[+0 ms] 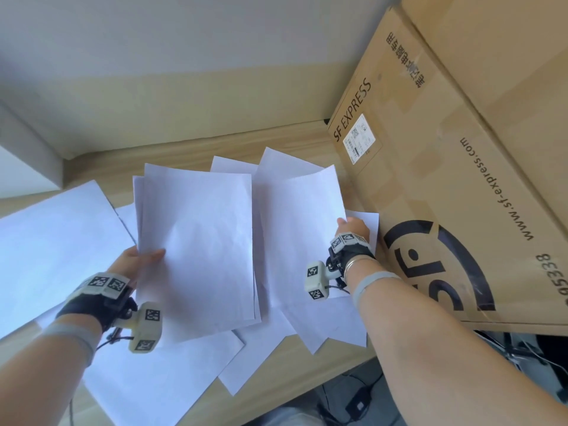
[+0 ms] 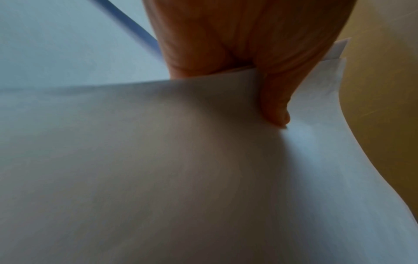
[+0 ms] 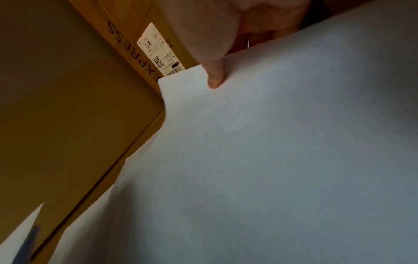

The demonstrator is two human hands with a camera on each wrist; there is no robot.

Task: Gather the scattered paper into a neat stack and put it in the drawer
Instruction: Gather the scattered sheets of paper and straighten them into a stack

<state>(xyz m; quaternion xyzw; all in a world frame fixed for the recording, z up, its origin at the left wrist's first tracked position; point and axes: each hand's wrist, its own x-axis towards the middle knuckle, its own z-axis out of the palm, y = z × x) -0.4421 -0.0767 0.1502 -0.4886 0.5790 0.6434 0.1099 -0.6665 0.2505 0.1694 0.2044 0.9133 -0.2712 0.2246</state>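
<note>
Paper (image 1: 196,229) sheets are pinched in my left hand (image 1: 129,265); my right hand (image 1: 352,229) at 3 o'clock pinches another sheet (image 1: 301,229). More lie scattered on the tabletop (image 1: 307,370).

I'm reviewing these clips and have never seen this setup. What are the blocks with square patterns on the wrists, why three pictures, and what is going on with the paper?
No robot here: a person works bare-handed, wearing a small camera on each wrist. The big picture comes from a head camera looking down; the other two look along each hand. The left hand pinches a few white sheets by their edge, thumb on top. The right hand pinches another sheet beside the cardboard box. More loose paper lies scattered on the wooden desk. No drawer is in view.
</note>
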